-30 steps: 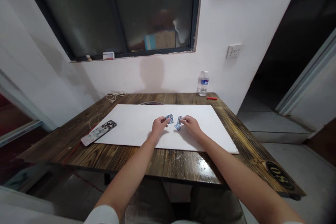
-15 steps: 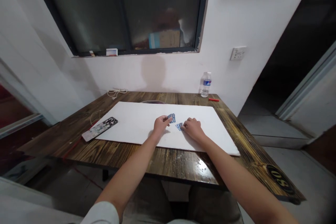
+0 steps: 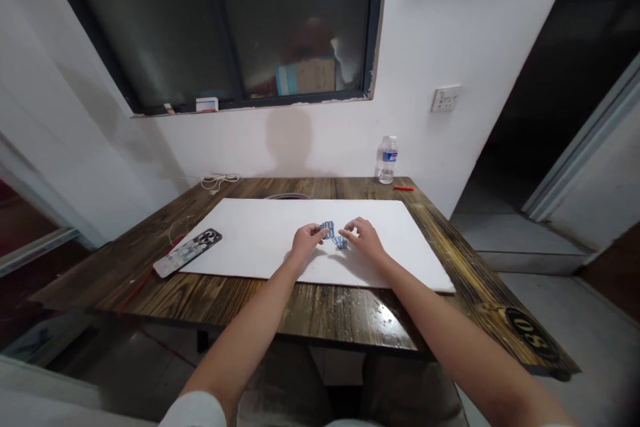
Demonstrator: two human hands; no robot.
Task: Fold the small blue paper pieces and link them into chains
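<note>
Small blue-and-white cards lie on a white board (image 3: 250, 233) that covers the middle of a dark wooden table (image 3: 200, 300). My left hand (image 3: 305, 241) pinches a small fan of the blue cards (image 3: 327, 228) at its fingertips. Just to the right, my right hand (image 3: 365, 237) has its fingertips closed on another little bunch of blue cards (image 3: 341, 241) resting on the board. The two hands are only a few centimetres apart. Both forearms reach in from the bottom of the picture.
A phone in a patterned case (image 3: 187, 252) lies at the board's left edge. A water bottle (image 3: 387, 160) and a red pen (image 3: 403, 187) stand at the back right by the wall, and a white cord (image 3: 219, 181) at the back left. An open doorway lies to the right.
My right hand has lifted slightly and shifted left toward my left hand, so the two bunches of cards are closer together. The camera view has tilted a little.
</note>
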